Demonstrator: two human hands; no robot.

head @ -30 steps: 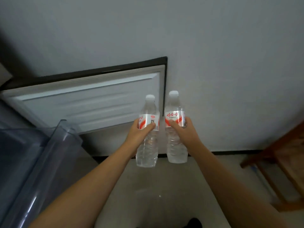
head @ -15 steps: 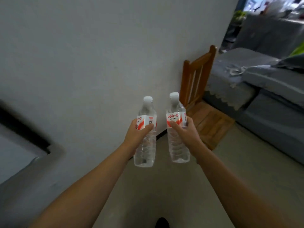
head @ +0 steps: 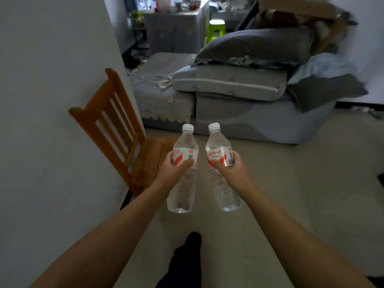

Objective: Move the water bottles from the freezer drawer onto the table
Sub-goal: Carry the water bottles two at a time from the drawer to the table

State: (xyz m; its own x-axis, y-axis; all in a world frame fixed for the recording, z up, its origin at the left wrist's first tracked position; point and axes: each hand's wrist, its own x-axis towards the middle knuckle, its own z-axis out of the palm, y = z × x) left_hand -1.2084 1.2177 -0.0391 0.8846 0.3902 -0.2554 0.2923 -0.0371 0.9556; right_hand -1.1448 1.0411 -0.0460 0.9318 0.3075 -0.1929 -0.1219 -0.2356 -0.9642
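Observation:
I carry two clear water bottles with white caps and red-and-white labels, both upright at chest height in the middle of the head view. My left hand [head: 173, 170] grips the left bottle [head: 184, 183] around its label. My right hand [head: 230, 169] grips the right bottle [head: 223, 183] the same way. The two bottles are side by side, a small gap apart. The freezer drawer is out of view. A cloth-covered table [head: 172, 28] with things on it stands far back.
A wooden chair [head: 116, 129] stands against the white wall [head: 52, 100] on the left. A grey sofa [head: 239, 104] piled with cushions and bedding fills the space ahead. A green stool [head: 216, 28] stands far back. Bare floor [head: 301, 183] lies to the right. My leg [head: 185, 260] shows below.
The view has swung right: the freezer door and drawer have left the frame, and the chair, sofa and far room have come in. Both hands hold their bottles as before.

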